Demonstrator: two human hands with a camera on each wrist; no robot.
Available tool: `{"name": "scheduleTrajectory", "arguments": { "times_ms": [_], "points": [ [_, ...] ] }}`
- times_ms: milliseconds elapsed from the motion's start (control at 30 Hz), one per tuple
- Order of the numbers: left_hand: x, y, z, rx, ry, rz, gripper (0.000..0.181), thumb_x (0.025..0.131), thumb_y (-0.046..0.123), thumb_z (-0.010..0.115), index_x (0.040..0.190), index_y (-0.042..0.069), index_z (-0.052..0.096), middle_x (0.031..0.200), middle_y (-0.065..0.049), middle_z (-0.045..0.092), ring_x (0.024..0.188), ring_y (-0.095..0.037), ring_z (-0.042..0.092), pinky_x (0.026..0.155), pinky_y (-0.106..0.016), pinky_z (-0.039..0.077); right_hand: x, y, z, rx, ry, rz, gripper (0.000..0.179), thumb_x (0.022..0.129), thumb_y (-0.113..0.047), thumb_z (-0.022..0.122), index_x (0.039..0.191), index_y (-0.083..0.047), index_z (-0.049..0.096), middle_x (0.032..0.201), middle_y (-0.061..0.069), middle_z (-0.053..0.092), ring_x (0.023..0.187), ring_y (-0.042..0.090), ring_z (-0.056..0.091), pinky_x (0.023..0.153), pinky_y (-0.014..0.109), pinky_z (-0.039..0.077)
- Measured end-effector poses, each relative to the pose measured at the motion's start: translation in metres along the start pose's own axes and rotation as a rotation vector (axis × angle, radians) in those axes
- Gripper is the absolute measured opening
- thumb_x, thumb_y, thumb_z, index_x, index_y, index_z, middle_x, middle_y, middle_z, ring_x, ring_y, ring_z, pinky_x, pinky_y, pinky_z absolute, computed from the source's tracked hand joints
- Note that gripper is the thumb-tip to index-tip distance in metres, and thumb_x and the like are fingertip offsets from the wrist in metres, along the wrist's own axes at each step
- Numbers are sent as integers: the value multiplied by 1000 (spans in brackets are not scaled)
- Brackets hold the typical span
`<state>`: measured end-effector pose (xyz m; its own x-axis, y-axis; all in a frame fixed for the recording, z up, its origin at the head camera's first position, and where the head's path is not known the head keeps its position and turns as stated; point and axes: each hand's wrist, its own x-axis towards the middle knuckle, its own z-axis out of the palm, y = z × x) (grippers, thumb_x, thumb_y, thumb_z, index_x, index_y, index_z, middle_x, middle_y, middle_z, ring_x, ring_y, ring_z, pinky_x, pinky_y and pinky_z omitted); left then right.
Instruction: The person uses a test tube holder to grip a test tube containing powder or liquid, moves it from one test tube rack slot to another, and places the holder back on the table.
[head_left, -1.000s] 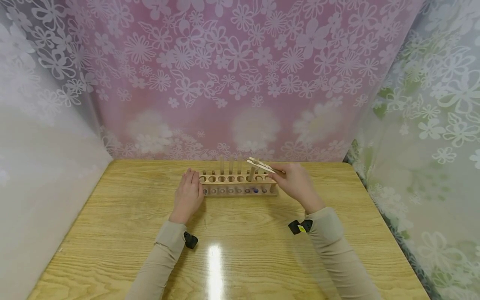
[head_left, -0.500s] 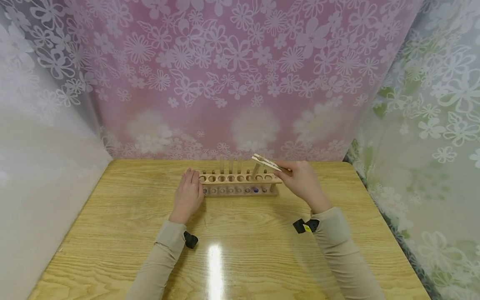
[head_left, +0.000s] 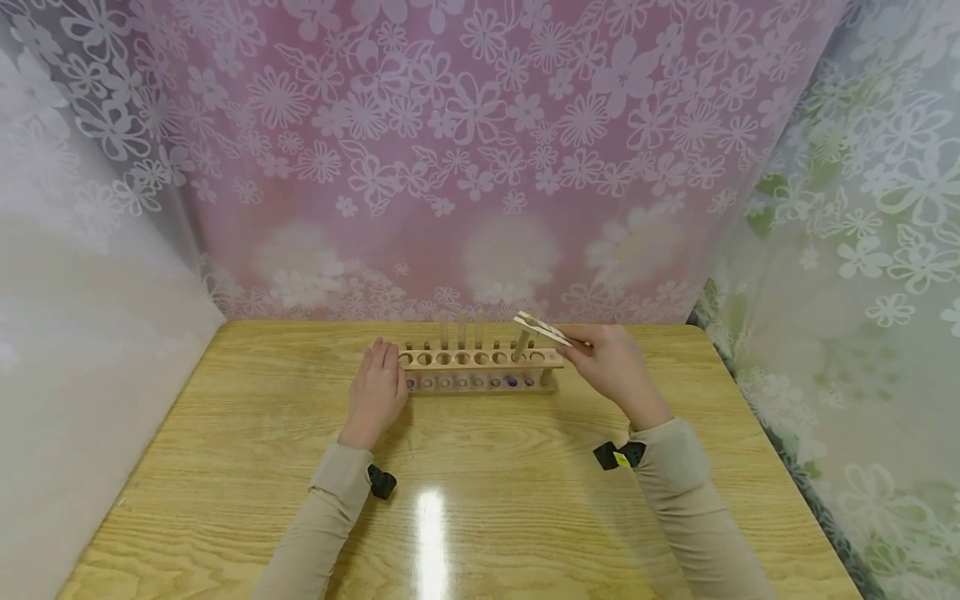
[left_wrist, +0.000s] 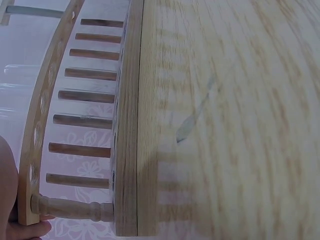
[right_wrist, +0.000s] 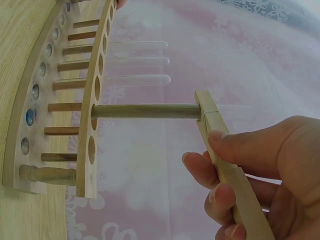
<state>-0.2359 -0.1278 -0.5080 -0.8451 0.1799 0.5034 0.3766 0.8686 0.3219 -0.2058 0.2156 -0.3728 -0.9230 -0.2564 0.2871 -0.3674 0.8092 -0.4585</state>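
Observation:
My right hand (head_left: 618, 371) pinches a wooden test tube clamp (head_left: 542, 327) between thumb and fingers. The clamp's tip is closed near the top of an olive-tinted test tube (right_wrist: 145, 111), whose lower end meets a hole near the right end of the wooden test tube rack (head_left: 480, 358). This tube leans slightly in the head view. At the rack's left end my left hand (head_left: 377, 392) holds the top bar, its fingertips (left_wrist: 37, 230) showing beyond the bar's end in the left wrist view.
Three clear test tubes (right_wrist: 145, 61) stand upside down at the rack's back row, rounded ends up. Several wooden posts (left_wrist: 85, 95) run along the rack. It stands near the rear edge of the wood-grain table (head_left: 480, 467), before a pink floral curtain (head_left: 487, 167).
My right hand has moved rightward with the clamp and tube, so the tube's lower end sits one hole further right. The left hand and the rack have stayed put.

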Motion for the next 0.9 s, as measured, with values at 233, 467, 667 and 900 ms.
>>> {"name": "scheduleTrajectory", "arguments": {
  "times_ms": [233, 467, 667, 900],
  "points": [
    [1, -1, 2, 7, 10, 9, 33, 100, 7, 44, 123, -13, 57, 123, -30, 59, 132, -44, 46, 112, -54, 36, -2, 1, 3, -6, -48, 67, 33, 93, -18, 70, 124, -5, 71, 94, 12, 74, 58, 14, 59, 47, 32, 40],
    [1, -1, 1, 3, 5, 5, 34, 100, 7, 44, 123, -14, 57, 124, -31, 59, 132, -45, 45, 112, -54, 36, -3, 2, 9, -19, -51, 75, 34, 93, -19, 71, 124, -6, 71, 97, 12, 75, 65, 15, 64, 49, 30, 43],
    [1, 0, 1, -3, 10, 3, 33, 99, 5, 46, 122, -15, 57, 124, -31, 59, 132, -45, 46, 112, -55, 36, -4, 5, 15, -33, -61, 65, 32, 92, -19, 71, 122, -6, 72, 100, 13, 74, 66, 17, 63, 50, 31, 44],
    [0, 0, 0, -4, 9, 4, 32, 99, 5, 46, 122, -14, 57, 123, -31, 59, 132, -45, 46, 112, -55, 36, -4, 10, 25, -36, -71, 68, 32, 91, -19, 73, 121, -7, 73, 100, 13, 73, 63, 17, 59, 50, 31, 44]
  ]
}}
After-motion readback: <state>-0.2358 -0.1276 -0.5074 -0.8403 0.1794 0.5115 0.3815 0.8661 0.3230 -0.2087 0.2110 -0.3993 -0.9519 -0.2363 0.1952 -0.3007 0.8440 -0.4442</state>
